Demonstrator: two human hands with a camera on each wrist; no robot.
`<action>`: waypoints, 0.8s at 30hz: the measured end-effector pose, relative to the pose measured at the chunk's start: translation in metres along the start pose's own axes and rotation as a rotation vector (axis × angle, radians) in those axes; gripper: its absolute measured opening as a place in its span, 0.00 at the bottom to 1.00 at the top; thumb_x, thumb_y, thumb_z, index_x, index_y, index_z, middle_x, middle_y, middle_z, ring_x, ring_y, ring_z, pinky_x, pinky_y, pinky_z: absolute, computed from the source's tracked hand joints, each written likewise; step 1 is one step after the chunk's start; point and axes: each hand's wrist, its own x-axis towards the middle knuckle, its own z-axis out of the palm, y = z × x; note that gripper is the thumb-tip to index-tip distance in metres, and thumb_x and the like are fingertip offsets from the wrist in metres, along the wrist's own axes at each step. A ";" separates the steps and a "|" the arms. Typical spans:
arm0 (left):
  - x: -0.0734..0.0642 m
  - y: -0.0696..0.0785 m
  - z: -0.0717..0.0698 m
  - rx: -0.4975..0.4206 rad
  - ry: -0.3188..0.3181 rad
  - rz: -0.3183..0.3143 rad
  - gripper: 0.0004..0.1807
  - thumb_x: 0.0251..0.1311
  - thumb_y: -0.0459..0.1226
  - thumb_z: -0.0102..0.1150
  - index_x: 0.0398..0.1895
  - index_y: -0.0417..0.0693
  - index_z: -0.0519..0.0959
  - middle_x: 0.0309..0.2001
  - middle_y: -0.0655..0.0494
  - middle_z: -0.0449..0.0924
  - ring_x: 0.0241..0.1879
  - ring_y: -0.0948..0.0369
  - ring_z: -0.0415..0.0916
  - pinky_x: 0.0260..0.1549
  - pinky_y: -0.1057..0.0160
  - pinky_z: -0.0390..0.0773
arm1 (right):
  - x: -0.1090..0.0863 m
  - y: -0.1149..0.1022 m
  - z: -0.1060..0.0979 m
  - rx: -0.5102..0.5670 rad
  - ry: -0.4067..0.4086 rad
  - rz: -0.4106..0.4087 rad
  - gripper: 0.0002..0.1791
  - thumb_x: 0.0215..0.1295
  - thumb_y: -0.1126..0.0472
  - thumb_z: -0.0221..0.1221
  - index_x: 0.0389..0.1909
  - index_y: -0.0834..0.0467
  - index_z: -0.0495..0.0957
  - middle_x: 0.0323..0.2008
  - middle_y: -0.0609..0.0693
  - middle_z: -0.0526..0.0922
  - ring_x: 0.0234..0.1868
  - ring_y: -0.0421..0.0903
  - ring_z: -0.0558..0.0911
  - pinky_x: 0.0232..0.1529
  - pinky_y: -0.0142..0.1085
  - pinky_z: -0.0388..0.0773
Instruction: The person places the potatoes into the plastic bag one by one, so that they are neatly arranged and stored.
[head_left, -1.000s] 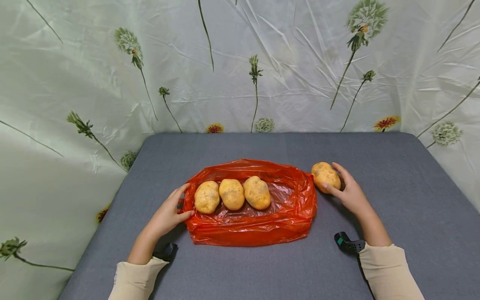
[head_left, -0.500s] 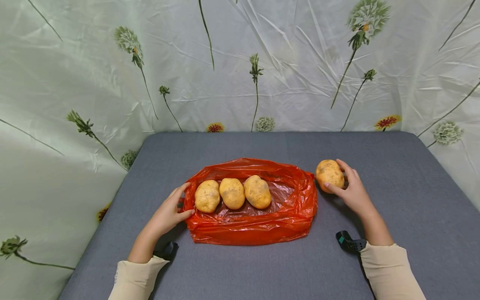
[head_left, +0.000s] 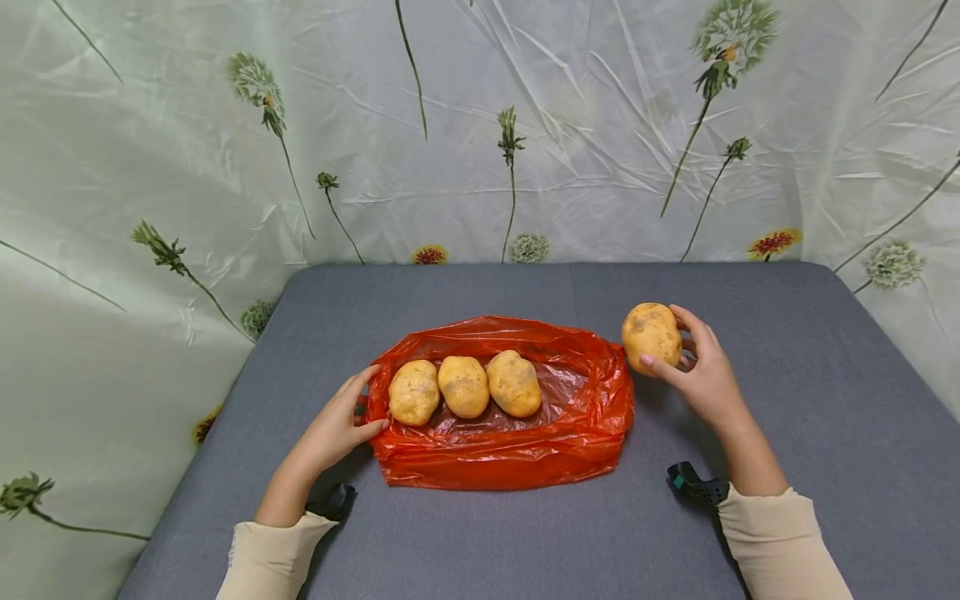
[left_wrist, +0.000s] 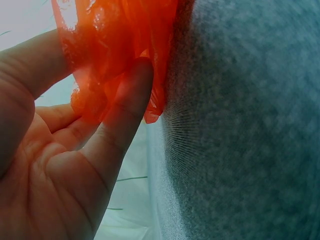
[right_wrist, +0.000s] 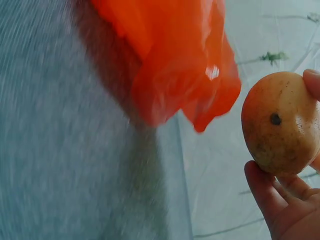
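Note:
In the head view a red plastic bag (head_left: 502, 467) lies with its mouth spread wide. Three potatoes (head_left: 464, 387) sit in a row inside it, toward its left. My left hand (head_left: 330, 433) holds the bag's left edge, the thin film between thumb and fingers (left_wrist: 131, 95) in the left wrist view. Beyond the bag's right end, my right hand (head_left: 708, 379) grips another potato (head_left: 651, 337) from its right side. The right wrist view shows this potato (right_wrist: 280, 122) raised off the table, a dark spot on its skin, fingertips and thumb around it.
A grey cloth-covered table (head_left: 480, 542) lies under everything. Behind and to the left hangs a pale curtain (head_left: 600, 150) printed with flowers. A black wrist strap (head_left: 697, 485) sits on the right forearm, another (head_left: 333, 502) on the left.
My right hand has lifted the potato; it first shifted slightly right, then up and back left toward the bag. My left hand and the bag have stayed put.

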 end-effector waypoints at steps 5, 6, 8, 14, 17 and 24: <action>0.000 0.000 0.000 -0.003 -0.001 0.000 0.43 0.48 0.31 0.65 0.66 0.43 0.52 0.59 0.39 0.58 0.47 0.45 0.67 0.35 0.55 0.77 | 0.000 -0.009 0.008 0.039 -0.033 -0.047 0.43 0.52 0.61 0.64 0.67 0.57 0.52 0.55 0.60 0.61 0.50 0.59 0.68 0.41 0.20 0.64; -0.001 0.000 0.000 -0.004 -0.001 0.000 0.43 0.48 0.31 0.65 0.66 0.43 0.52 0.59 0.40 0.58 0.47 0.45 0.67 0.35 0.55 0.77 | 0.000 -0.011 0.011 0.046 -0.043 -0.058 0.43 0.52 0.61 0.65 0.67 0.57 0.52 0.55 0.60 0.61 0.50 0.59 0.69 0.42 0.20 0.65; -0.001 0.000 0.000 -0.005 -0.001 0.001 0.43 0.48 0.31 0.65 0.66 0.43 0.52 0.59 0.40 0.58 0.47 0.45 0.67 0.35 0.55 0.77 | -0.001 -0.014 0.016 0.056 -0.062 -0.074 0.43 0.51 0.61 0.65 0.66 0.58 0.53 0.55 0.60 0.62 0.51 0.57 0.69 0.43 0.23 0.66; 0.000 0.000 0.000 -0.009 -0.001 -0.004 0.43 0.48 0.31 0.65 0.66 0.44 0.53 0.58 0.40 0.58 0.47 0.45 0.67 0.35 0.55 0.77 | -0.002 -0.022 0.032 0.083 -0.138 -0.080 0.43 0.51 0.60 0.66 0.66 0.59 0.53 0.56 0.58 0.63 0.52 0.54 0.69 0.46 0.43 0.71; 0.000 0.000 0.000 -0.008 0.000 -0.009 0.43 0.48 0.31 0.65 0.66 0.44 0.53 0.58 0.40 0.58 0.47 0.45 0.67 0.35 0.55 0.77 | -0.003 -0.025 0.040 0.110 -0.177 -0.078 0.43 0.50 0.61 0.66 0.65 0.59 0.54 0.55 0.58 0.63 0.50 0.54 0.71 0.45 0.45 0.72; 0.000 0.000 0.000 -0.007 0.000 -0.012 0.43 0.48 0.32 0.65 0.66 0.44 0.53 0.58 0.41 0.58 0.47 0.46 0.67 0.35 0.55 0.77 | -0.004 -0.029 0.056 0.126 -0.258 -0.095 0.44 0.48 0.62 0.67 0.65 0.61 0.54 0.57 0.60 0.63 0.51 0.56 0.71 0.46 0.47 0.72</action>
